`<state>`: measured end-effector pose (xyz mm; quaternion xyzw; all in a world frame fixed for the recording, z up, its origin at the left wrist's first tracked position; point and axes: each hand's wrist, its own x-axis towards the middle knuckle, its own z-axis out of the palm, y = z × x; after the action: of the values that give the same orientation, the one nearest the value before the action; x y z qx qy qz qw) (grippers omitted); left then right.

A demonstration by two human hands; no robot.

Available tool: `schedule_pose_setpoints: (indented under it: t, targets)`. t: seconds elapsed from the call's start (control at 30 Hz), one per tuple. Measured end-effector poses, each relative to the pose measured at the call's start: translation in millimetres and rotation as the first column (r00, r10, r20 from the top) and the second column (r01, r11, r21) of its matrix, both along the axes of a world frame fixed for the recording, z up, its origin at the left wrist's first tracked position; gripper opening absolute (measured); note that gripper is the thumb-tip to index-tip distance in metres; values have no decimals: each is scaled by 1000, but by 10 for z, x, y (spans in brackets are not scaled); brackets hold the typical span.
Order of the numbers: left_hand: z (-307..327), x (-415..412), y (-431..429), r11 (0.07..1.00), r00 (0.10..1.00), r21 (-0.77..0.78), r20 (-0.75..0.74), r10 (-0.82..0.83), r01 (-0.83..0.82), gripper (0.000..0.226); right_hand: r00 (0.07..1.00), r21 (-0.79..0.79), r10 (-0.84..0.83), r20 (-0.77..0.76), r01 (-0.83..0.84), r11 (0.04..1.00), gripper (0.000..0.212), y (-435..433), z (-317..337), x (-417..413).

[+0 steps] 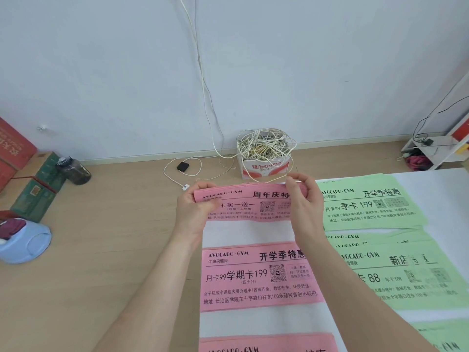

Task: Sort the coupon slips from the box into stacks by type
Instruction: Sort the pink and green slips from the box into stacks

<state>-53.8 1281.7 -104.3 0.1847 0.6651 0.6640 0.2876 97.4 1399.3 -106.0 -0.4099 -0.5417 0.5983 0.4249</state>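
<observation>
**Evening up the pink bundle before it goes down**

I hold a pink bundle (253, 205) of coupon slips just above the far end of the white desk (253, 232), one end in each hand. My left hand (195, 208) wraps the left end, thumb on the printed face and fingers curled behind. My right hand (303, 199) pinches the upper right edge between thumb and fingertips. I judge that gripping both ends lets me square the edges so the bundle lands as a tidy pile. Its headline differs from that of the near pink stack (258, 278), so it likely takes the bare strip beneath it. A third pink pile (266, 342) shows at the bottom edge. To the right lie a far green stack (368, 205) and a near green stack (406, 275), so colours seem to run in columns and offers in rows. I cannot see the source box. The carton (264, 163) on the floor is full of tangled cable.
</observation>
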Motion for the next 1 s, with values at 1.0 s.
schedule_pose_setpoints:
  t: [1.0]
  targets:
    - [-214,-26,32,992,997,-111,-39,-61,56,33,995,113,58,81,-67,991,58,-10,-82,109]
